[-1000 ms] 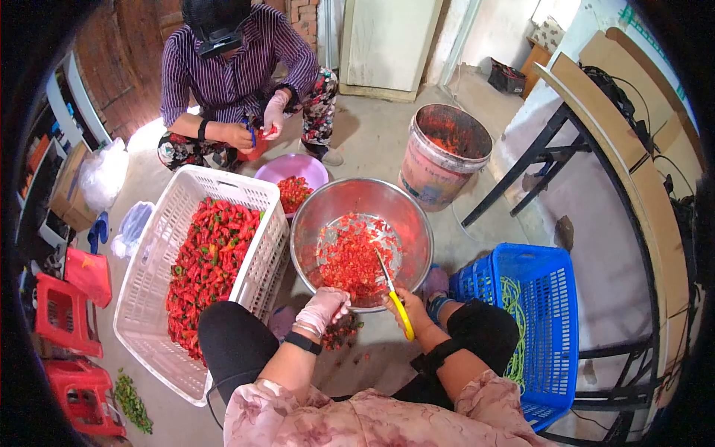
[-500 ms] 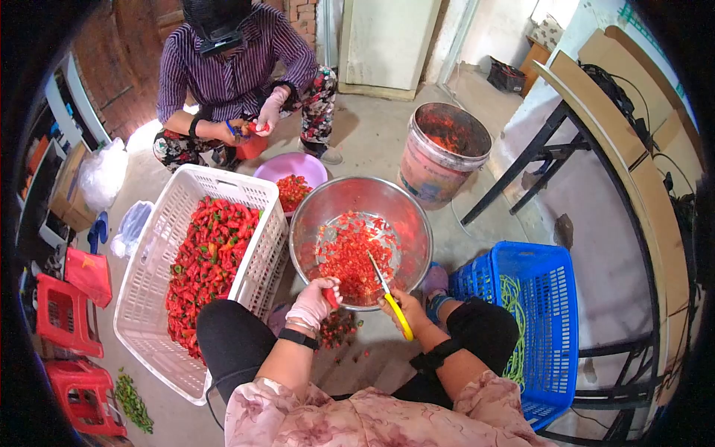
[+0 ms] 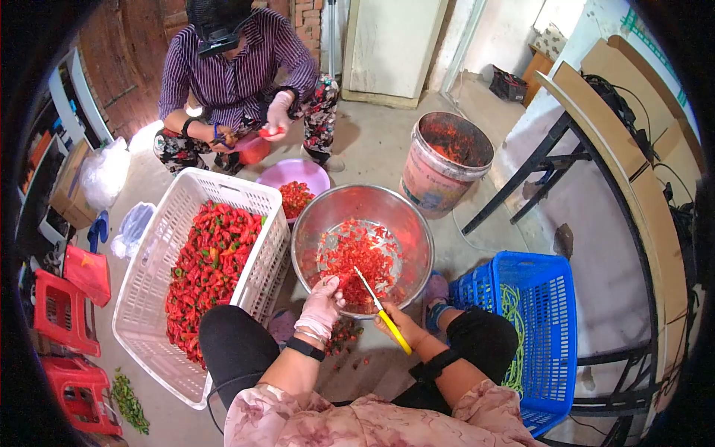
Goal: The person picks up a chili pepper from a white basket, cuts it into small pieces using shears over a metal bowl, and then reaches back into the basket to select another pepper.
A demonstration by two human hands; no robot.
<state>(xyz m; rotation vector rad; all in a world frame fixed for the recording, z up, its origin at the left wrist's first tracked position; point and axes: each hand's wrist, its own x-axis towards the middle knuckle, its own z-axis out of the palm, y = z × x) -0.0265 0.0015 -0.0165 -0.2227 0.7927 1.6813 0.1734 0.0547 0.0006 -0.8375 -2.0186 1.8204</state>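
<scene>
My left hand (image 3: 322, 304), in a thin pale glove, is closed at the near rim of a steel bowl (image 3: 304, 257). A red pepper (image 3: 345, 279), partly hidden by the fingers, pokes out toward the bowl. My right hand (image 3: 402, 325), bare, is closed around yellow-handled scissors (image 3: 395, 333). Their blades slant up and left over the bowl, close to the pepper. Chopped red pepper (image 3: 357, 257) covers much of the bowl's bottom. Left of the bowl, a white basket (image 3: 149, 287) holds many whole red peppers (image 3: 212, 268).
Across from me, a person (image 3: 231, 82) holds a red pepper and blue-handled scissors by a pink basin (image 3: 309, 173). A stained bucket (image 3: 439, 175) stands behind the bowl. A blue crate (image 3: 547, 328) is at my right. Pepper scraps (image 3: 344, 335) lie on the floor; red stools (image 3: 65, 313) stand left.
My left hand has moved forward and right, bringing the pepper over the bowl's rim. The scissors have shifted slightly left and down. The other person's hands have moved apart.
</scene>
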